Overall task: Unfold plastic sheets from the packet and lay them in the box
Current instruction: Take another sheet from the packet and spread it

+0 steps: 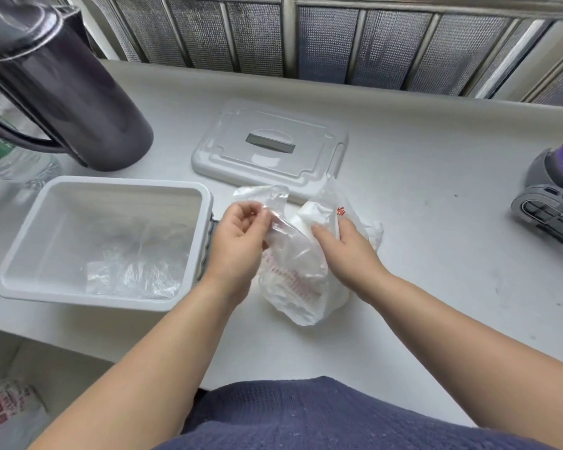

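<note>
Clear sheets (134,271) already line the box (206,203) at the bench's (420,196) left edge; more remain. Left hand (241,235) pinches another sheet (267,194) above the packet (299,284) mid-bench; right hand (350,245) presses the packet, fingers flat.

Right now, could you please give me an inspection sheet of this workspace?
Surface: white counter, a few small marks at the right.
Job's things: open box with clear sheets lying inside; lid flat behind it; packet with red print beside the box.
Clutter: dark jug and bottle behind the box; grey-purple device at the right edge.
Grips: left hand pinches a sheet over the packet; right hand presses on the packet.
Cables: nothing seen.
Surroundings: barred mesh screen behind the counter; printed bag below it, left.
</note>
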